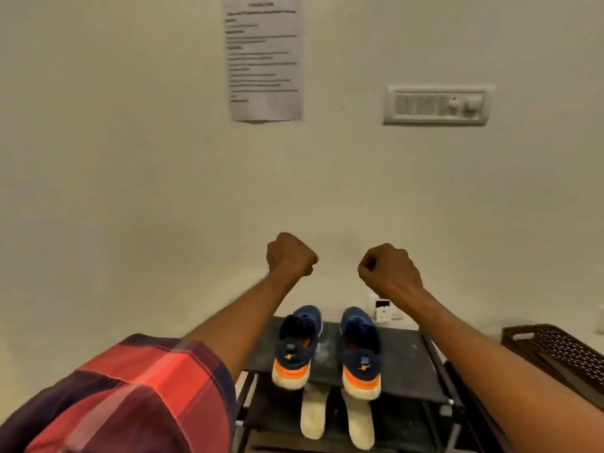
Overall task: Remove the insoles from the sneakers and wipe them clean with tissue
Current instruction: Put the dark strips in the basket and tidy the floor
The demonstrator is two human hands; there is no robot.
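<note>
I see both hands raised at centre frame, in front of the pale wall. Left hand [289, 255]: fingers curled tight into a fist, nothing in it, touching nothing. Right hand [389, 271]: same, a closed fist holding nothing. The fists are apart, with a gap between them.

Count: two navy fabric sneakers with orange heel bands and white soles. The left sneaker [295, 348] and right sneaker [361, 351] stand side by side at lower centre, on the top shelf of a black two-shelf shoe rack [408, 364]. Their heels point toward me and overhang the front edge.

Two off-white flat insoles, the left insole [312, 415] and right insole [359, 423], lie on the lower shelf below the sneakers. They are out of the shoes and side by side.

One printed white paper sheet [263, 57] is on the wall, upper centre. One white switch panel [436, 104] is upper right. One white wall socket [385, 312] sits just behind the rack. One dark lattice plastic basket [555, 351] is at the right edge. One red-and-purple plaid sleeve [130, 397] is at lower left.
</note>
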